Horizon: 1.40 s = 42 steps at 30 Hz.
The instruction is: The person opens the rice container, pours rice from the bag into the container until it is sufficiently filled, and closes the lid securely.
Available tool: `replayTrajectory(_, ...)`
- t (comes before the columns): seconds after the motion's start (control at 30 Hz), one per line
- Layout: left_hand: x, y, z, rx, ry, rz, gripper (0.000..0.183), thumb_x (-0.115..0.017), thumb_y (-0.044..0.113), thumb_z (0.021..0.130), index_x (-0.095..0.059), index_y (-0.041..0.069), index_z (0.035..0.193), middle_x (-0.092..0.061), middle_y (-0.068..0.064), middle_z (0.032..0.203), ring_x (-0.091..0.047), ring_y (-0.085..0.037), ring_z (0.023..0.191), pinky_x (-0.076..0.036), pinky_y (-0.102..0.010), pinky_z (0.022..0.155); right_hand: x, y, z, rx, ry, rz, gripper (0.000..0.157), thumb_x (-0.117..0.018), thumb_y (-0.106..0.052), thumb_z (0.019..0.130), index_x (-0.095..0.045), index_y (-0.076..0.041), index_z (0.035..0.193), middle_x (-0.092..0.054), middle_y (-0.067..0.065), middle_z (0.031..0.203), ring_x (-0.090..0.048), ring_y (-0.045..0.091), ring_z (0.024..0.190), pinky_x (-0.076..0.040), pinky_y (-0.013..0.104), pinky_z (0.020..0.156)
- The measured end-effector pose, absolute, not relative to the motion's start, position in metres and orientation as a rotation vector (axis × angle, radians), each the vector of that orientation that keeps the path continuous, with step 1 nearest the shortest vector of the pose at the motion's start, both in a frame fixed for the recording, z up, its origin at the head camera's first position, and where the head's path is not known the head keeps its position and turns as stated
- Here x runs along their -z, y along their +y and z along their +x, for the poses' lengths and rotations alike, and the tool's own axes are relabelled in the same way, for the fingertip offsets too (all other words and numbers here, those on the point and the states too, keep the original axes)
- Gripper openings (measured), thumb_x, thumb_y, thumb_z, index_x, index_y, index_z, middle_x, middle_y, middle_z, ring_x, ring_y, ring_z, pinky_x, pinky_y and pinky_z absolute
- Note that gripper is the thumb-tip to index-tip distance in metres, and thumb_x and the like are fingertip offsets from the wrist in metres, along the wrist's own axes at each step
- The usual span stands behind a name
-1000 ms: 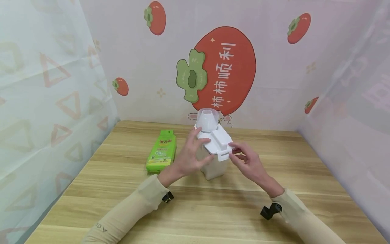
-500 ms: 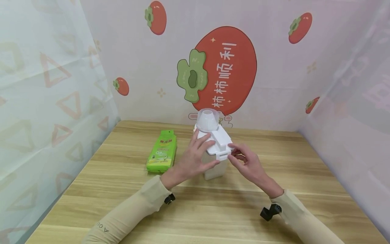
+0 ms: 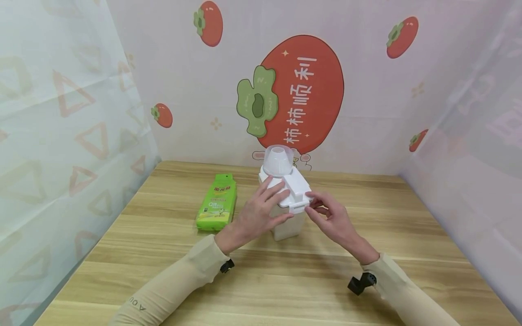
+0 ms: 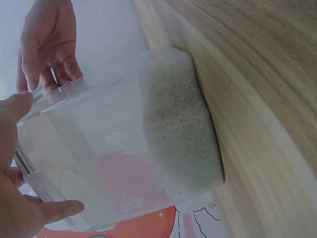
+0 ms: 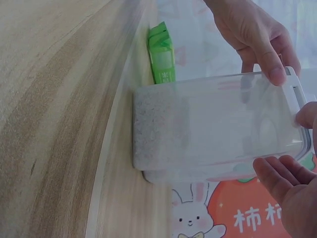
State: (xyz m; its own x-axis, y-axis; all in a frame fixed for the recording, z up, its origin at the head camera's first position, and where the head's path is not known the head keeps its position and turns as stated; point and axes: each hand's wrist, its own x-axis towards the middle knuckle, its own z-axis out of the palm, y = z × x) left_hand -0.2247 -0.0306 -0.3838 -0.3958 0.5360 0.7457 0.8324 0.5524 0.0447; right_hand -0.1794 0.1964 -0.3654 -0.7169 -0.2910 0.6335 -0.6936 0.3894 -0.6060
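A clear rice storage container point(image 3: 287, 228) stands upright on the table, with a white lid point(image 3: 297, 184) on top. Grains of rice point(image 4: 174, 119) fill its lower part. A clear and white measuring cup point(image 3: 278, 161) sits on the back of the lid. My left hand point(image 3: 258, 212) grips the container's top from the left, fingers over the lid and thumb across the front. With its thumb by the white front clasp point(image 3: 298, 208) and fingers at the lid's right edge, my right hand point(image 3: 336, 220) holds the front right corner.
A green plastic package point(image 3: 218, 204) lies on the wooden table point(image 3: 285, 290), left of the container. A cloth backdrop point(image 3: 363, 113) with persimmon prints rises behind the table. More printed cloth point(image 3: 77, 149) hangs at the sides.
My left hand has moved right, from spread fingers beside the container to a grip over its lid. The front clasp looks tilted differently, and the container has shifted slightly. My right hand stays nearly still.
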Motion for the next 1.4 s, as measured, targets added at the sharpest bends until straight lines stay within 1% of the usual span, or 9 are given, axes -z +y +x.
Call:
replayTrajectory(0.43,0.383,-0.03,-0.222,0.494,-2.077,-1.085,0.054,-0.08,0.035,0.081,-0.064,0.01,0.126,-0.063,-0.009,0.132,-0.051,-0.033,0.133,-0.04,-0.041,0.111,0.363,0.195,-0.178,-1.253,-2.241,0.824,0.037,-0.066,0.014,0.083,-0.058,0.01,0.119,-0.061,0.018,0.1,-0.061,0.014,0.085,-0.056,0.014,0.076)
replayTrajectory(0.6,0.384,-0.029,-0.222,0.474,-2.067,-1.075,0.053,-0.081,0.034,0.081,-0.064,0.01,0.125,-0.064,-0.008,0.131,-0.053,-0.032,0.132,-0.042,-0.04,0.111,0.364,0.194,-0.178,-1.259,-2.234,0.825,0.037,-0.066,0.015,0.083,-0.058,0.011,0.119,-0.061,0.018,0.1,-0.061,0.015,0.085,-0.056,0.015,0.076)
replayTrajectory(0.9,0.385,-0.029,-0.225,0.471,-2.027,-1.068,0.054,-0.081,0.039,0.078,-0.066,0.012,0.123,-0.066,-0.006,0.129,-0.055,-0.031,0.129,-0.045,-0.04,0.109,0.364,0.195,-0.178,-1.255,-2.233,0.811,0.035,-0.065,0.014,0.084,-0.058,0.011,0.118,-0.062,0.018,0.1,-0.06,0.014,0.084,-0.056,0.015,0.075)
replayTrajectory(1.13,0.386,-0.023,-0.224,0.418,-2.017,-1.039,0.055,-0.08,0.044,0.079,-0.066,0.013,0.122,-0.066,-0.006,0.128,-0.057,-0.03,0.126,-0.047,-0.039,0.106,0.364,0.2,-0.182,-1.302,-2.244,0.791,0.031,-0.061,0.013,0.088,-0.058,0.01,0.118,-0.061,0.016,0.094,-0.061,0.012,0.081,-0.057,0.016,0.068)
replayTrajectory(1.23,0.385,-0.019,-0.224,0.418,-2.01,-1.052,0.052,-0.078,0.043,0.081,-0.066,0.012,0.12,-0.066,-0.008,0.128,-0.058,-0.03,0.125,-0.046,-0.04,0.108,0.365,0.204,-0.185,-1.312,-2.244,0.79,0.031,-0.06,0.014,0.087,-0.058,0.01,0.119,-0.062,0.017,0.092,-0.062,0.018,0.078,-0.056,0.016,0.067)
replayTrajectory(1.33,0.383,-0.016,-0.225,0.451,-1.993,-1.088,0.043,-0.077,0.038,0.084,-0.066,0.01,0.115,-0.066,-0.009,0.125,-0.059,-0.028,0.123,-0.042,-0.04,0.112,0.365,0.209,-0.188,-1.299,-2.256,0.777,0.032,-0.06,0.013,0.088,-0.058,0.01,0.12,-0.063,0.018,0.092,-0.063,0.022,0.077,-0.056,0.015,0.066)
replayTrajectory(1.4,0.382,-0.015,-0.225,0.483,-1.979,-1.124,0.036,-0.076,0.033,0.086,-0.066,0.01,0.111,-0.067,-0.009,0.121,-0.061,-0.027,0.121,-0.041,-0.039,0.113,0.364,0.212,-0.19,-1.298,-2.27,0.756,0.032,-0.059,0.012,0.089,-0.058,0.01,0.121,-0.064,0.018,0.093,-0.063,0.018,0.077,-0.056,0.015,0.066)
